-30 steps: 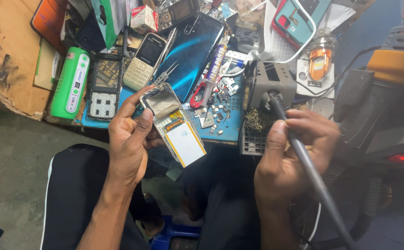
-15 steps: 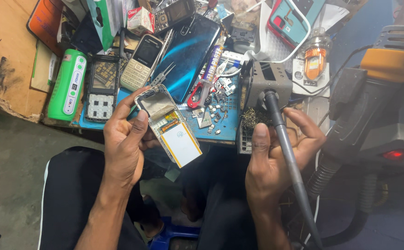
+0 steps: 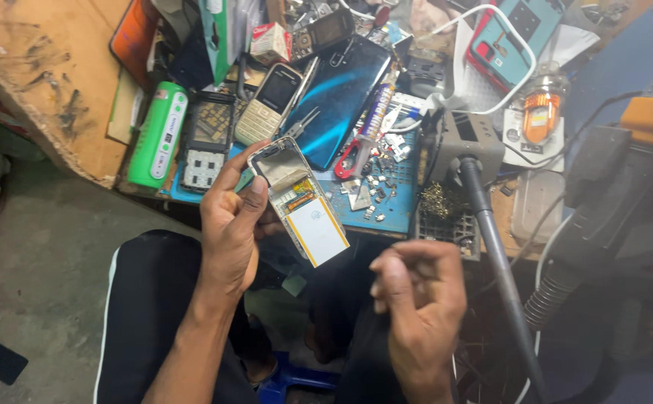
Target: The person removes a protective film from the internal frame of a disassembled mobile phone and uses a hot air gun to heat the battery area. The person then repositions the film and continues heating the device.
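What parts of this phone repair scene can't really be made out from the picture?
- Head view: whether the right hand pinches anything; its curled fingers hide it.
- Back of the opened phone, covered by the left hand.
- Small loose parts on the blue mat: too tiny to identify.
- Soldering iron: its tip sits inside the grey stand.
- Orange and black tool: cut off by the right edge.

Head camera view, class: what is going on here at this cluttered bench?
A person sits at a workbench strewn with phone parts. Their left hand holds an opened phone with its back off, so the white and yellow battery shows. The right hand hangs loosely curled below it and holds nothing that shows. A soldering iron rests in its grey stand beside that hand. On a blue mat lie small metal bits, with a keypad phone and a green power bank further left.
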